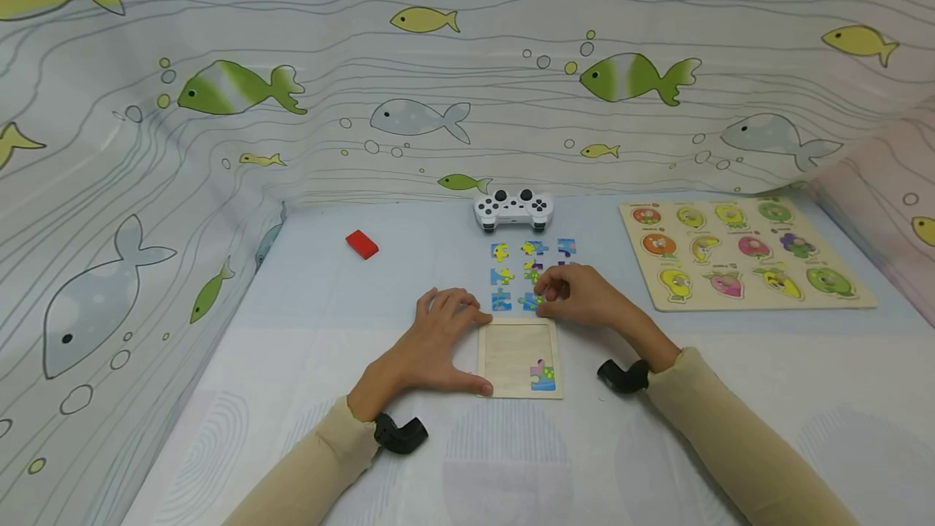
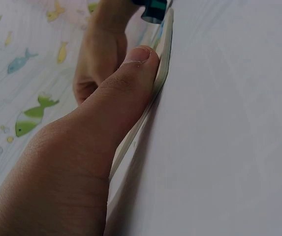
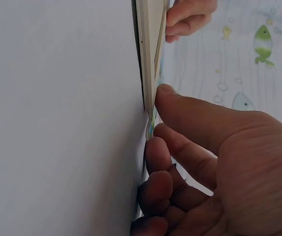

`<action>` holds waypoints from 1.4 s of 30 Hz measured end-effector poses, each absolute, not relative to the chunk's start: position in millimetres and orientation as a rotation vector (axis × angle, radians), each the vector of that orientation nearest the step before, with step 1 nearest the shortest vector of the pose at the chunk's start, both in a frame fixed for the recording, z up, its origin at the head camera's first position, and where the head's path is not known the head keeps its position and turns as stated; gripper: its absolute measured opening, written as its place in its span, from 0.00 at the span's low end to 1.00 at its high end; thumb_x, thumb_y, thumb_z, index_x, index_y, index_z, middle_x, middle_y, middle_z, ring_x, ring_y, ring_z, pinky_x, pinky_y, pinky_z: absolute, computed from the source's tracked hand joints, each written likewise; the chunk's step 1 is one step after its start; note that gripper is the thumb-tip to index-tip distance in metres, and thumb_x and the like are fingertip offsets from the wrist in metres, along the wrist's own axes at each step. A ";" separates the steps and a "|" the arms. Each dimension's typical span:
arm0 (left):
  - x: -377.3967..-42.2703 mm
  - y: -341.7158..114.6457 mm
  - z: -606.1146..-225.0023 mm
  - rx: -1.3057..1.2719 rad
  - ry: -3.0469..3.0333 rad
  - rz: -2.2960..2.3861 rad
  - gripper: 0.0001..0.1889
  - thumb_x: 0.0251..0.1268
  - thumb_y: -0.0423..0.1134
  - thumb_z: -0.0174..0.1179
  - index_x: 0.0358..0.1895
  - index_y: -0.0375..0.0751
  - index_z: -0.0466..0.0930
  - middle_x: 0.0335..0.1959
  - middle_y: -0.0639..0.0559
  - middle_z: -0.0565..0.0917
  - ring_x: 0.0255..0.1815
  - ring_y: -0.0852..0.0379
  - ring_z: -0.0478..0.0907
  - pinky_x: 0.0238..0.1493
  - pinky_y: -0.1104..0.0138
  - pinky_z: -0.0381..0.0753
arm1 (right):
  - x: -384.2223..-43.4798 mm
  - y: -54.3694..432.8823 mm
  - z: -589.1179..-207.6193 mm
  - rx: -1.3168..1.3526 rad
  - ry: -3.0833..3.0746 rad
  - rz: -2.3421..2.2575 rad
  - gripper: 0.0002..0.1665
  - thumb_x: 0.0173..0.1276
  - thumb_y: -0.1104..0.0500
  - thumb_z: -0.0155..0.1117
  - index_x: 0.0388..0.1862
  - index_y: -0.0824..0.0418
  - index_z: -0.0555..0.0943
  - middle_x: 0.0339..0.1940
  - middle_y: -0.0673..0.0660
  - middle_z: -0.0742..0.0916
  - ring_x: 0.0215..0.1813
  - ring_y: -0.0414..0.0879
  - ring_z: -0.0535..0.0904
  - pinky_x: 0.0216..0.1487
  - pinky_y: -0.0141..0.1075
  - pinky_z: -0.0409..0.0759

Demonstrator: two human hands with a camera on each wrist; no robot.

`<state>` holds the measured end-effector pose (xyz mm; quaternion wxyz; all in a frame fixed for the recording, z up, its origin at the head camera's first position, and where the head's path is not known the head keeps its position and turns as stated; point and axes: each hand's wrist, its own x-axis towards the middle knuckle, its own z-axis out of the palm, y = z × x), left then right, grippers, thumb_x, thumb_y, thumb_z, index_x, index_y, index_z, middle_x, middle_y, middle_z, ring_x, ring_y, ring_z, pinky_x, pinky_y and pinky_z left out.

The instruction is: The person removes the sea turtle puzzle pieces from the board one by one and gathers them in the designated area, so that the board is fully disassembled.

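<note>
In the head view a square wooden puzzle tray (image 1: pixel 511 355) lies flat, with joined pink, green and blue pieces (image 1: pixel 543 377) in its lower right corner. My left hand (image 1: pixel 438 347) holds the tray's left side, thumb at the near corner and index finger at the far one. In the left wrist view the thumb (image 2: pixel 131 73) presses against the tray's edge. Just past the tray's far rim, the right hand (image 1: pixel 580 295) pinches a small jigsaw piece (image 1: pixel 530 301) between thumb and curled fingers. That piece is partly hidden by the fingertips.
Loose jigsaw pieces (image 1: pixel 500 275) lie in rows beyond the tray. Behind them sits a white game controller (image 1: pixel 514 211). A red block (image 1: pixel 362 244) is at the left, and a wooden fruit puzzle board (image 1: pixel 730 254) lies at the right. Fish-printed cloth (image 1: pixel 438 71) rises at the back.
</note>
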<state>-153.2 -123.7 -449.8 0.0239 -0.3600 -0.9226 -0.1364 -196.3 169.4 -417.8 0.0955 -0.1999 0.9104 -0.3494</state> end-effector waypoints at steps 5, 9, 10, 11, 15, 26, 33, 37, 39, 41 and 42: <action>-152.9 -123.5 -448.3 -1.116 -2.852 -0.418 0.49 0.40 0.80 0.65 0.67 0.58 0.73 0.65 0.52 0.69 0.75 0.50 0.57 0.74 0.37 0.48 | -196.1 169.6 -418.2 -0.607 2.710 -1.019 0.16 0.60 0.57 0.78 0.44 0.60 0.84 0.32 0.52 0.82 0.36 0.44 0.73 0.39 0.34 0.72; -152.5 -123.5 -447.5 -1.119 -2.849 -0.411 0.49 0.40 0.80 0.65 0.67 0.58 0.73 0.65 0.52 0.69 0.75 0.50 0.57 0.74 0.36 0.49 | -196.5 169.9 -419.1 -0.599 2.722 -1.012 0.15 0.60 0.57 0.78 0.43 0.60 0.84 0.32 0.52 0.82 0.36 0.44 0.73 0.39 0.34 0.72; -152.4 -123.5 -447.4 -1.120 -2.847 -0.415 0.49 0.40 0.80 0.65 0.67 0.58 0.73 0.65 0.52 0.69 0.75 0.50 0.58 0.74 0.36 0.49 | -196.6 169.9 -419.3 -0.598 2.726 -1.010 0.15 0.60 0.57 0.78 0.43 0.60 0.84 0.32 0.52 0.82 0.35 0.44 0.73 0.39 0.33 0.72; -152.3 -123.5 -447.3 -1.122 -2.846 -0.418 0.49 0.40 0.80 0.65 0.67 0.57 0.73 0.65 0.52 0.69 0.75 0.50 0.58 0.74 0.36 0.49 | -196.5 169.9 -419.4 -0.600 2.731 -1.006 0.15 0.60 0.57 0.77 0.44 0.60 0.84 0.32 0.52 0.82 0.35 0.44 0.74 0.38 0.33 0.72; -152.2 -123.6 -447.4 -1.125 -2.847 -0.434 0.50 0.40 0.80 0.65 0.67 0.57 0.74 0.65 0.52 0.69 0.75 0.50 0.58 0.74 0.36 0.48 | -196.2 169.8 -419.4 -0.597 2.737 -1.005 0.15 0.61 0.57 0.77 0.44 0.60 0.84 0.32 0.52 0.82 0.35 0.44 0.73 0.38 0.34 0.72; -152.3 -123.6 -448.4 -1.116 -2.852 -0.416 0.49 0.40 0.80 0.65 0.68 0.59 0.73 0.66 0.52 0.69 0.75 0.50 0.57 0.74 0.37 0.48 | -197.2 169.7 -421.3 -0.579 2.745 -1.016 0.17 0.61 0.57 0.77 0.48 0.60 0.85 0.32 0.52 0.82 0.36 0.44 0.74 0.38 0.34 0.72; -152.4 -123.0 -448.2 -1.115 -2.852 -0.405 0.49 0.40 0.80 0.65 0.68 0.59 0.73 0.66 0.52 0.69 0.75 0.50 0.57 0.74 0.37 0.48 | -197.2 170.7 -421.5 -0.571 2.751 -1.028 0.18 0.61 0.58 0.77 0.49 0.60 0.85 0.33 0.52 0.83 0.36 0.44 0.74 0.38 0.34 0.72; -152.8 -122.9 -448.8 -1.117 -2.853 -0.398 0.49 0.40 0.81 0.64 0.68 0.59 0.73 0.66 0.52 0.68 0.75 0.50 0.57 0.74 0.37 0.48 | -196.6 170.6 -421.7 -0.575 2.749 -1.036 0.18 0.61 0.58 0.77 0.48 0.61 0.85 0.33 0.52 0.83 0.35 0.44 0.74 0.38 0.34 0.72; -153.0 -123.0 -448.9 -1.117 -2.855 -0.397 0.50 0.40 0.81 0.64 0.68 0.59 0.73 0.66 0.52 0.68 0.75 0.50 0.57 0.74 0.37 0.48 | -196.6 170.6 -421.7 -0.578 2.751 -1.034 0.18 0.61 0.58 0.77 0.48 0.61 0.85 0.33 0.53 0.83 0.35 0.44 0.74 0.38 0.34 0.72; -153.4 -123.1 -449.1 -1.119 -2.853 -0.395 0.50 0.40 0.81 0.64 0.68 0.59 0.73 0.65 0.52 0.68 0.75 0.50 0.57 0.74 0.37 0.48 | -196.6 170.7 -421.2 -0.575 2.748 -1.036 0.17 0.61 0.58 0.77 0.49 0.60 0.85 0.33 0.52 0.83 0.35 0.44 0.74 0.38 0.34 0.73; -153.5 -123.2 -449.1 -1.119 -2.853 -0.395 0.50 0.40 0.81 0.64 0.68 0.59 0.73 0.65 0.52 0.68 0.75 0.50 0.57 0.74 0.37 0.48 | -196.3 170.9 -420.4 -0.580 2.746 -1.041 0.17 0.61 0.59 0.77 0.49 0.61 0.85 0.33 0.53 0.83 0.35 0.44 0.74 0.38 0.34 0.73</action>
